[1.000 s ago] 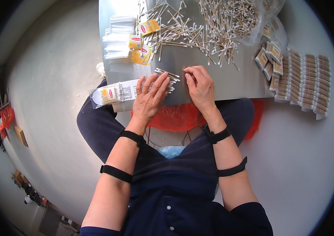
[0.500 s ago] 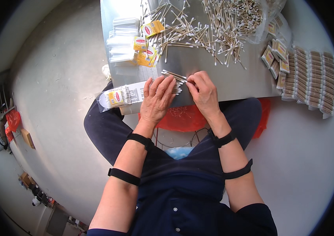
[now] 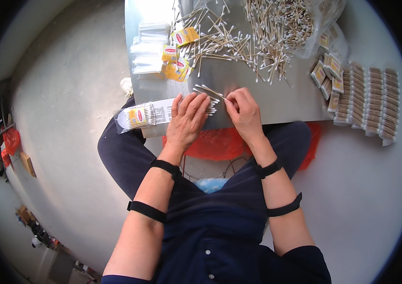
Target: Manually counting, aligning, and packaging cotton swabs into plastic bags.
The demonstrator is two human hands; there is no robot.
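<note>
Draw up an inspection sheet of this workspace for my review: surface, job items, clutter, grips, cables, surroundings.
Surface: smooth grey tabletop, partly covered.
Job's things: loose cotton swabs under the left fingers; a clear packet of swabs with a yellow label lies left of them.
Clutter: heaped loose swabs at the far side; clear plastic sleeves and yellow cards at left; small swab packs and packed swab rows at right.
Grips: left hand flat, palm down; right hand appears to pinch the end of a single swab.
Cables: nothing seen.
Surroundings: red plastic below the table edge; brown box at far left.
</note>
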